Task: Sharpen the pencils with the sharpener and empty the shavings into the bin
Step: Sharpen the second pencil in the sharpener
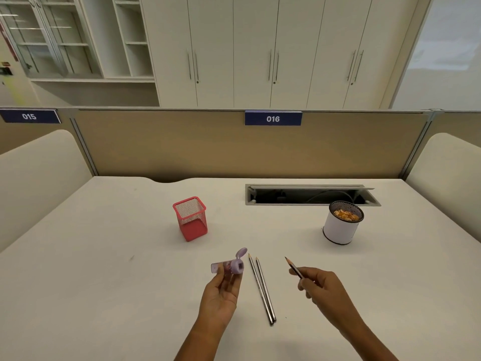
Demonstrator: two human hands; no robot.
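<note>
Currently, left hand (221, 290): you grip the lilac sharpener (231, 267) just left of the two lying pencils (261, 290), its cap flipped open and its mouth turned toward the pair, likely to receive a tip.
Right hand (320, 285): you pinch a third pencil (294, 268) right of the pair, point leading.
Pencil look: dark barrel, pointed tip.
Bin (341, 227): beyond the pair, rightward, holding orange shavings.

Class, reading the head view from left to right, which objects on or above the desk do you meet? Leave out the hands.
red mesh holder → purple sharpener → two pencils lying side by side → held pencil → white bin with shavings
</note>
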